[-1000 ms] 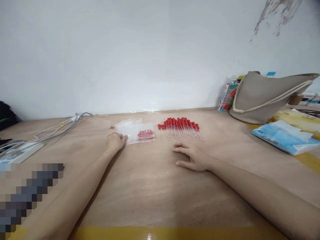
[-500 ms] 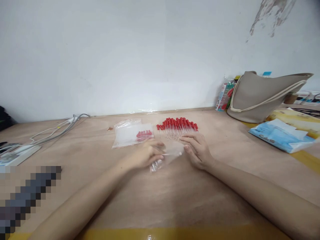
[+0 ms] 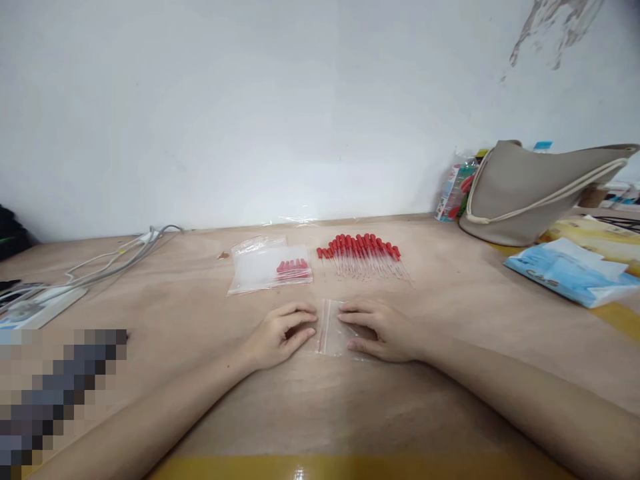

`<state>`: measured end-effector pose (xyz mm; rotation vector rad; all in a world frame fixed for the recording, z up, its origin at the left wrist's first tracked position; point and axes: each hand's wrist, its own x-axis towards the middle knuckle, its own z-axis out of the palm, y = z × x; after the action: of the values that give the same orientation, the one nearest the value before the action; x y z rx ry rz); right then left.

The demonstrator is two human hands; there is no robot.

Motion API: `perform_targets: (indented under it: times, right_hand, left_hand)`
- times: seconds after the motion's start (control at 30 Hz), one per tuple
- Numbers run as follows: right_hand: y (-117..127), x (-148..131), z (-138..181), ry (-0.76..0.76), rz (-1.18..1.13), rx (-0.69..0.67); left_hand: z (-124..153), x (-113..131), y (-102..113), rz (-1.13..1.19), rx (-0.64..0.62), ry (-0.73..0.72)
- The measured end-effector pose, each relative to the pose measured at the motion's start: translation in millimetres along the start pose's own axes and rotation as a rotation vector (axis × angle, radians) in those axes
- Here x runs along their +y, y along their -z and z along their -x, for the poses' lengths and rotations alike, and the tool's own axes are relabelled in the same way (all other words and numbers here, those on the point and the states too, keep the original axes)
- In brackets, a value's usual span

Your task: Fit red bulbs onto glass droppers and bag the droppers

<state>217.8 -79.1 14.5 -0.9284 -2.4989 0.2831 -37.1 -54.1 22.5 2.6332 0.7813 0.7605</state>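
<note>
A small clear zip bag (image 3: 333, 327) lies flat on the wooden table (image 3: 320, 407) between my hands. My left hand (image 3: 277, 335) rests at its left edge with fingers curled loosely on the bag's end. My right hand (image 3: 383, 329) lies on its right part, fingers stretched out over the plastic. Behind them a row of red-capped thin glass droppers (image 3: 361, 255) lies spread out. To their left sits a stack of clear bags (image 3: 270, 267), the top one holding several red-capped droppers.
A beige tote bag (image 3: 535, 190) and a colourful packet (image 3: 453, 190) stand at the back right by the white wall. A blue tissue pack (image 3: 570, 272) lies at right. White cables (image 3: 115, 257) and a power strip (image 3: 35, 307) lie at left.
My left hand left the bag stack, carried one empty clear bag toward me and laid it flat. Both hands now rest on it, nearer the table's front.
</note>
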Motion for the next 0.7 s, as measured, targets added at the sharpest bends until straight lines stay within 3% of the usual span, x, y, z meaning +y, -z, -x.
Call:
perform_targets:
  times: [0.23,0.47,0.7]
  right_hand:
    - [1.1,10.5,-1.9,0.030,-0.065,-0.017]
    - [1.1,20.5,-3.7,0.090,-0.083,0.029]
    - [3.8,22.3,-0.1,-0.019,-0.105,-0.026]
  left_hand:
    - [-2.6,-0.9,-0.6,0.024,-0.138,-0.080]
    - [-15.6,5.1,7.8,-0.056,-0.384,-0.182]
    - [-14.3,7.0,10.7,-0.220,-0.344,-0.203]
